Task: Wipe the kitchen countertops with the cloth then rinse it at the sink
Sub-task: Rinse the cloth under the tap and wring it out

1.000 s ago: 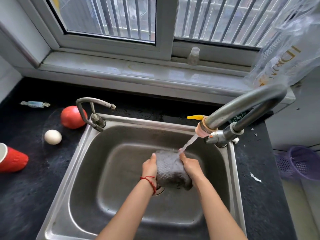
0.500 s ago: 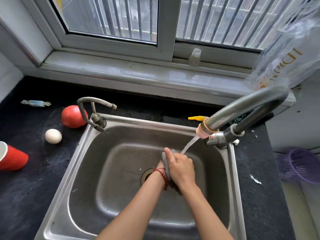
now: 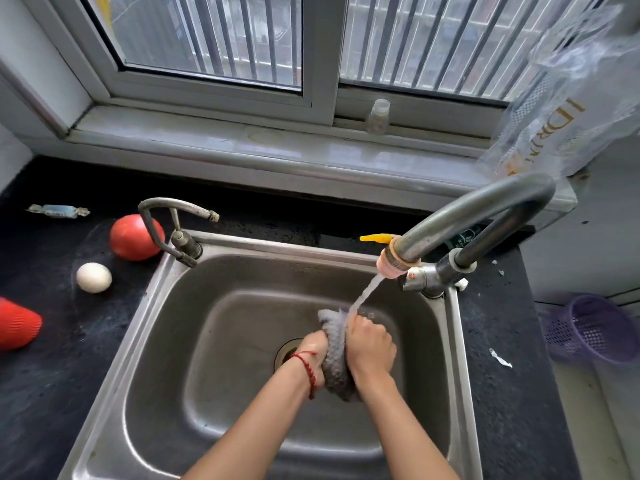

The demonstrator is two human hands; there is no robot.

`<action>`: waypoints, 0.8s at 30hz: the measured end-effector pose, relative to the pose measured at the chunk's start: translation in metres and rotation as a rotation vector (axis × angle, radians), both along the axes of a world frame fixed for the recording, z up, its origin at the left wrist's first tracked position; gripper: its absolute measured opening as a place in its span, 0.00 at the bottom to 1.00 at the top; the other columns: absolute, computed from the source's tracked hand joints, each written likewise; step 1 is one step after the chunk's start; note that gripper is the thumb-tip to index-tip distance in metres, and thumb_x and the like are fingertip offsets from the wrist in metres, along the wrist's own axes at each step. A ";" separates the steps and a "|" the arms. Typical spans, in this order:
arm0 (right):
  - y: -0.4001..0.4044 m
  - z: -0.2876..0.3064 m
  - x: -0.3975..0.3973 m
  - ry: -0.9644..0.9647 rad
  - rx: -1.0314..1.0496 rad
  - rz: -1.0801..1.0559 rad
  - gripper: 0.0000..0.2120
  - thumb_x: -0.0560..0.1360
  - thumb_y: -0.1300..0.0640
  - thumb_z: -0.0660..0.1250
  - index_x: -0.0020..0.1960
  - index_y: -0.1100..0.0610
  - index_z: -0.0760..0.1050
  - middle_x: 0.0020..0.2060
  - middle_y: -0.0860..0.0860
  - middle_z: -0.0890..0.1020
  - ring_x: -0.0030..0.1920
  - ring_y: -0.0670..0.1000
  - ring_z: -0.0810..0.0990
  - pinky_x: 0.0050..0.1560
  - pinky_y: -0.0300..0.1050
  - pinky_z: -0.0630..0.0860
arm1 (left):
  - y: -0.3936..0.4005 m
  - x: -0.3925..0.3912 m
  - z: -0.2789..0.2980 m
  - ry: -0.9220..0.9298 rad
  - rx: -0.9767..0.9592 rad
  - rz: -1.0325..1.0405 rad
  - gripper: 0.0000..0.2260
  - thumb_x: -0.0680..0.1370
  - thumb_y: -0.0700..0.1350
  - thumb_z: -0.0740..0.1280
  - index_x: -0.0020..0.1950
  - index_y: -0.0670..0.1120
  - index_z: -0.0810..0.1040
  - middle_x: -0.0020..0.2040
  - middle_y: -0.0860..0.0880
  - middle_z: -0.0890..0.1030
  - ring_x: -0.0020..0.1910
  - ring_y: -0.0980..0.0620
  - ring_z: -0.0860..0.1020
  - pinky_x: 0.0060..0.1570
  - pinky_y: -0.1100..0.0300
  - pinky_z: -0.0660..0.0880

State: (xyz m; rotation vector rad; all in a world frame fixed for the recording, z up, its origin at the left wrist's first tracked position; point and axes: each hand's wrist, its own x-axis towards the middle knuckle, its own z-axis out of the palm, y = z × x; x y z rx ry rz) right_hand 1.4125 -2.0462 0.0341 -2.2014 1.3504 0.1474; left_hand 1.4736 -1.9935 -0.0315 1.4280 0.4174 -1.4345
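Basically rinse step: both hands, left hand point(image 3: 313, 349) and right hand point(image 3: 369, 348), clamp the cloth point(image 3: 334, 355) bunched between them under the stream point(image 3: 363, 294). Better to open folds, then wring low over the sink point(image 3: 242, 271).

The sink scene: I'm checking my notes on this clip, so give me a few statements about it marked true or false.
1. Both hands squeeze the grey cloth under the running water. True.
2. The left hand wears a red string bracelet at the wrist. True.
3. The water comes from the small tap at the sink's left corner. False: it comes from the large curved faucet on the right.
4. The red cup stands upright. False: it lies on its side on the countertop.
5. A white egg sits near the tomato. True.
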 end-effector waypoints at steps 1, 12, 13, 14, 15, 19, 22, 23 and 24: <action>-0.004 -0.004 0.002 -0.004 0.015 -0.038 0.24 0.80 0.47 0.48 0.56 0.60 0.77 0.54 0.63 0.80 0.57 0.64 0.77 0.55 0.54 0.73 | 0.001 0.000 -0.009 -0.012 -0.066 -0.024 0.19 0.69 0.68 0.59 0.38 0.53 0.70 0.46 0.49 0.74 0.50 0.49 0.72 0.64 0.53 0.70; -0.012 -0.006 0.003 -0.592 0.767 -0.276 0.14 0.77 0.59 0.60 0.37 0.53 0.79 0.34 0.51 0.84 0.37 0.48 0.82 0.45 0.42 0.77 | 0.016 0.009 0.021 0.076 -0.045 0.165 0.33 0.68 0.68 0.63 0.62 0.45 0.75 0.56 0.42 0.78 0.55 0.43 0.76 0.62 0.50 0.69; -0.009 -0.008 0.002 -0.575 0.749 -0.224 0.15 0.77 0.59 0.59 0.35 0.53 0.79 0.30 0.48 0.83 0.34 0.45 0.82 0.40 0.37 0.77 | 0.013 0.006 0.027 0.139 -0.172 0.150 0.29 0.67 0.66 0.66 0.56 0.45 0.78 0.50 0.42 0.79 0.50 0.45 0.76 0.61 0.51 0.69; -0.008 -0.009 0.002 -0.533 0.713 -0.158 0.17 0.77 0.58 0.60 0.32 0.51 0.78 0.27 0.46 0.82 0.33 0.43 0.80 0.39 0.37 0.76 | 0.012 0.004 0.029 0.175 -0.252 0.148 0.25 0.68 0.63 0.67 0.52 0.44 0.81 0.46 0.42 0.81 0.48 0.46 0.77 0.63 0.51 0.69; -0.008 -0.011 -0.001 -0.487 0.656 -0.097 0.17 0.75 0.55 0.61 0.28 0.51 0.76 0.27 0.45 0.81 0.33 0.44 0.78 0.40 0.41 0.74 | 0.011 0.003 0.029 0.189 -0.305 0.156 0.20 0.69 0.59 0.68 0.49 0.43 0.81 0.45 0.42 0.81 0.47 0.46 0.78 0.63 0.51 0.69; -0.020 -0.022 -0.011 -0.525 0.433 -0.215 0.08 0.69 0.53 0.67 0.34 0.43 0.79 0.39 0.50 0.84 0.46 0.51 0.80 0.53 0.52 0.76 | 0.009 0.002 0.022 0.037 -0.324 0.147 0.11 0.71 0.45 0.69 0.51 0.41 0.81 0.51 0.38 0.81 0.39 0.47 0.82 0.51 0.50 0.77; -0.023 -0.022 -0.017 -0.597 0.530 -0.433 0.12 0.71 0.53 0.69 0.54 0.50 0.76 0.54 0.56 0.80 0.54 0.56 0.78 0.59 0.53 0.75 | 0.005 -0.002 0.027 -0.079 -0.300 0.152 0.13 0.75 0.42 0.66 0.57 0.36 0.79 0.51 0.37 0.82 0.40 0.45 0.81 0.53 0.48 0.77; -0.023 -0.020 -0.016 -0.587 0.674 -0.500 0.16 0.72 0.52 0.69 0.57 0.56 0.74 0.53 0.56 0.80 0.52 0.55 0.79 0.55 0.50 0.76 | 0.004 -0.002 0.027 -0.135 -0.290 0.166 0.10 0.75 0.41 0.66 0.54 0.38 0.80 0.45 0.40 0.84 0.37 0.47 0.82 0.48 0.52 0.79; -0.022 -0.019 -0.015 -0.541 0.824 -0.532 0.18 0.71 0.49 0.68 0.56 0.60 0.75 0.50 0.57 0.82 0.49 0.55 0.81 0.52 0.49 0.77 | 0.003 -0.002 0.026 -0.197 -0.267 0.178 0.06 0.75 0.40 0.66 0.49 0.41 0.81 0.38 0.45 0.85 0.33 0.50 0.82 0.42 0.57 0.80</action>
